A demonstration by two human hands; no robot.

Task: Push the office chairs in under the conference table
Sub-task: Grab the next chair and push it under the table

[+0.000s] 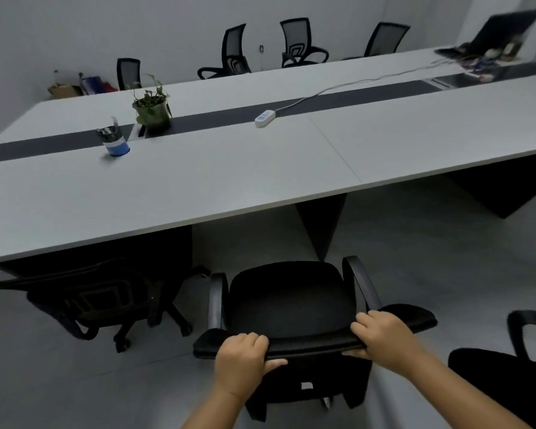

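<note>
A black office chair (288,301) with two armrests stands right in front of me, its seat facing the long white conference table (198,187) and still clear of the table's near edge. My left hand (245,363) grips the top of its backrest on the left side. My right hand (384,339) grips the same backrest top on the right. To the left, another black chair (99,301) sits tucked under the table edge. Part of a third chair (508,366) shows at the lower right.
Dark table legs (322,224) stand just beyond the held chair. On the table are a blue pen cup (115,144), a potted plant (152,109), a white power strip (264,117) with its cable, and a laptop (495,32). Several chairs (300,44) line the far side.
</note>
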